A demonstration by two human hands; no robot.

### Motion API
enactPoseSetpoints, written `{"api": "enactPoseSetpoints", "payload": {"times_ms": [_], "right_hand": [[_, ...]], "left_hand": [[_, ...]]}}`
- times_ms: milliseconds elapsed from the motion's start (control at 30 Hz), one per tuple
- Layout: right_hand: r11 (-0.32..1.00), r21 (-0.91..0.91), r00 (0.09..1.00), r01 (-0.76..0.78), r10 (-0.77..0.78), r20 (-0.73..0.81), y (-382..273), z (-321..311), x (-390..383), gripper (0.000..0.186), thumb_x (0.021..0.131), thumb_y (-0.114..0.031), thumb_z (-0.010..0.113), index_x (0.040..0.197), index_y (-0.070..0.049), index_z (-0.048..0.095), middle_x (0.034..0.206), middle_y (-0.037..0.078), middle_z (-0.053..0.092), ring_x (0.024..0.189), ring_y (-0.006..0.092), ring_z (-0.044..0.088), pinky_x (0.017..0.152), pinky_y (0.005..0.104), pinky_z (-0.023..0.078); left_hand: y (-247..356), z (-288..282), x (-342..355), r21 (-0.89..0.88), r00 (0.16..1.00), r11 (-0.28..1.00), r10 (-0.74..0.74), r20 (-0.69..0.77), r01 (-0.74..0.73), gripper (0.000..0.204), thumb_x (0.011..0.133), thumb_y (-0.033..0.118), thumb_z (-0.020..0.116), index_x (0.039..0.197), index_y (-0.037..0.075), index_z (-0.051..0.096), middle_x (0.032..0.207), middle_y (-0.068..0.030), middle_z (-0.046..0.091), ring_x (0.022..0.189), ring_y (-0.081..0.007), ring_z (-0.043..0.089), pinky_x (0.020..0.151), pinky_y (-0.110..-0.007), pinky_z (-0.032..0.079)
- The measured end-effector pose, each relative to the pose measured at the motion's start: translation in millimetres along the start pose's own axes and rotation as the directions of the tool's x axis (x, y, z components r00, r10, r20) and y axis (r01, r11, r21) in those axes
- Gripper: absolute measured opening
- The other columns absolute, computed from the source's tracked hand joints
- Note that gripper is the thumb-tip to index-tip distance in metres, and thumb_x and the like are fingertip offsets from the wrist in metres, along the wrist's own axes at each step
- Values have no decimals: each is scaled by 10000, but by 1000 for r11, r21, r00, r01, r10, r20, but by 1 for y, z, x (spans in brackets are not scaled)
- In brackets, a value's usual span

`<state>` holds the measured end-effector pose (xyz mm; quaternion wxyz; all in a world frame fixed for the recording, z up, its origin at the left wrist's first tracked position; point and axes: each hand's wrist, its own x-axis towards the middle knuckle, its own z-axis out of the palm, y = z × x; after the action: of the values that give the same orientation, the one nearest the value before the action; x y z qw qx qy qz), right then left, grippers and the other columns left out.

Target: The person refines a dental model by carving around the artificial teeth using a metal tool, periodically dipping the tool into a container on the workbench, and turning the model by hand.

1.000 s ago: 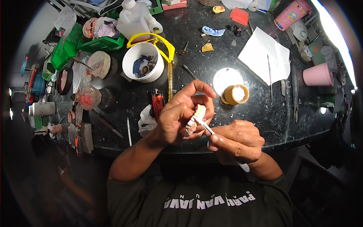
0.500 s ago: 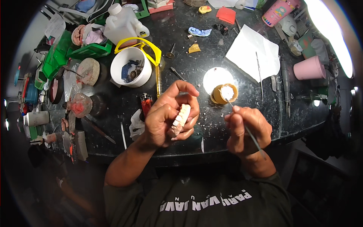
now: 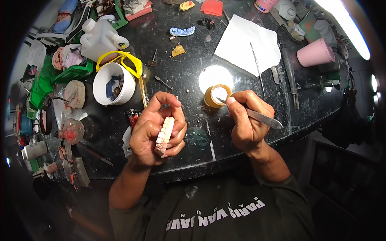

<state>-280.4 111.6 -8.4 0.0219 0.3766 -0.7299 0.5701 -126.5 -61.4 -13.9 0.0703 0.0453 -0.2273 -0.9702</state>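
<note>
My left hand (image 3: pixel 141 140) is closed around a plaster dental cast (image 3: pixel 164 135), a curved row of pale teeth turned upward and to the right. Its index finger curls above the cast without touching the teeth. Between thumb and fingers, my right hand (image 3: pixel 251 120) grips a slim metal spatula (image 3: pixel 265 119), whose flat handle end sticks out to the right. The spatula's tip reaches into the white powder-like material (image 3: pixel 220 91) in a small amber jar (image 3: pixel 209 99). Right behind the jar lies a bright white disc (image 3: pixel 213 75).
A white tub (image 3: pixel 126 90) with yellow safety glasses (image 3: pixel 138 68) stands at left, beside green bins (image 3: pixel 43 86). White paper (image 3: pixel 241 44) carries a thin metal instrument (image 3: pixel 257 66). A handpiece (image 3: pixel 290 76) and a pink cup (image 3: pixel 315 53) are at right, a red lighter (image 3: pixel 133 116) near my left hand.
The view has shifted, so the table's things appear farther left. My right hand has turned the spatula, showing its handle's flat side. The cast stands more upright in my left hand.
</note>
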Motion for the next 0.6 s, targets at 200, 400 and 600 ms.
{"api": "enactPoseSetpoints", "payload": {"times_ms": [200,400,600], "right_hand": [[999,20,999,-31,31,11,-1,-1,-1,85,858,40,654,776,63,651,628,121,616,505,161,580,476,294,413],[994,92,998,55,-57,19,-7,-1,-5,35,882,46,656,851,54,671,634,95,618,498,154,578,470,292,412],[825,276,845,494,-530,71,-14,11,-13,219,839,-29,850,1036,-5,757,810,103,756,603,154,706,449,263,449]], "left_hand": [[0,-1,0,1,1000,1000,1,-4,-1,552,784,14,416,1336,11,425,847,-138,479,559,-119,383,379,-229,353],[3,-2,-4,32,1000,999,14,13,-14,465,857,38,428,1321,9,419,837,-125,429,559,-129,377,356,-218,345],[1,0,-1,28,999,998,-49,-5,49,519,835,20,407,1354,22,419,867,-143,467,581,-132,395,388,-230,353]]}}
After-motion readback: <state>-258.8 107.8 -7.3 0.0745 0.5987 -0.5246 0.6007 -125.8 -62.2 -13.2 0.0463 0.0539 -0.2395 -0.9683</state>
